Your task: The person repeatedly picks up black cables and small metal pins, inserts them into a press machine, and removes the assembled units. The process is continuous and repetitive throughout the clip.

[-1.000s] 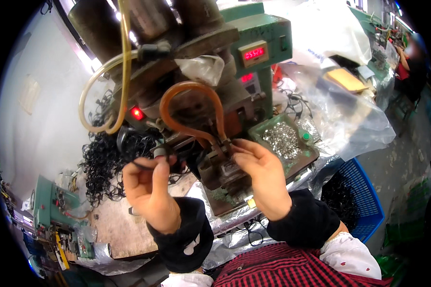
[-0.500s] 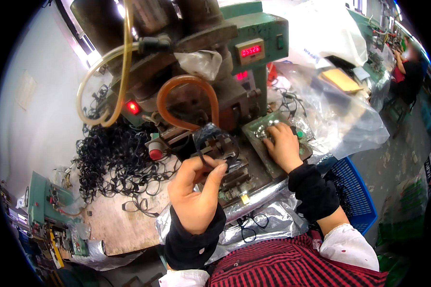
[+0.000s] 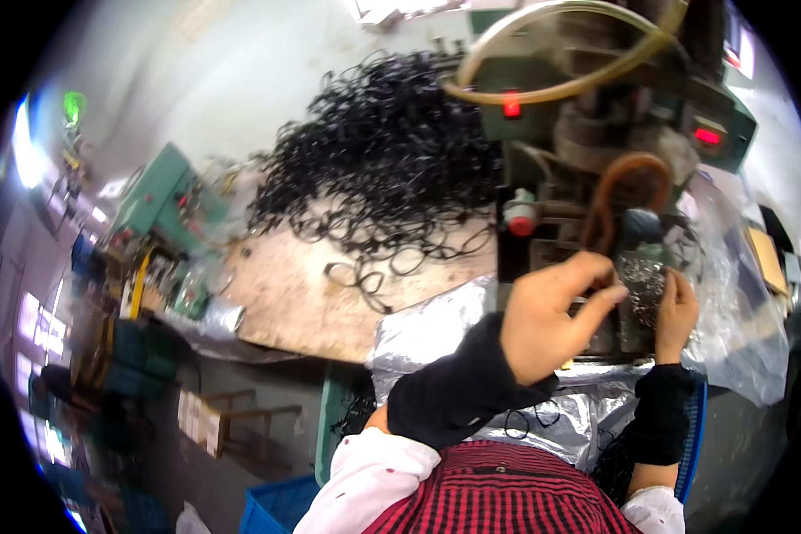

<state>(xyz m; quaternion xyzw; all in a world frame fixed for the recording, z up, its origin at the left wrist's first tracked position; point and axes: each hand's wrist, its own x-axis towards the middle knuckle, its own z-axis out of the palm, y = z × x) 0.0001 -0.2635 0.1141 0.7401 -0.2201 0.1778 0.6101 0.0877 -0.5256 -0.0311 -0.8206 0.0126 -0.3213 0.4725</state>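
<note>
swung left since the earlier frame, the view sets the left grip (image 3: 552, 316) and right grip (image 3: 676, 319) farther right. the left's thumb and fingers nearly meet; what either grip holds, if anything, i cannot tell. one pile of silvery bits (image 3: 643, 283), small and blurred, lies between the two. beyond are one machine (image 3: 596, 133) and one tangled heap of black loops (image 3: 392, 147).

Left fingers (image 3: 587, 269) blurred, machine (image 3: 583, 138) cut off by upper edge
</note>
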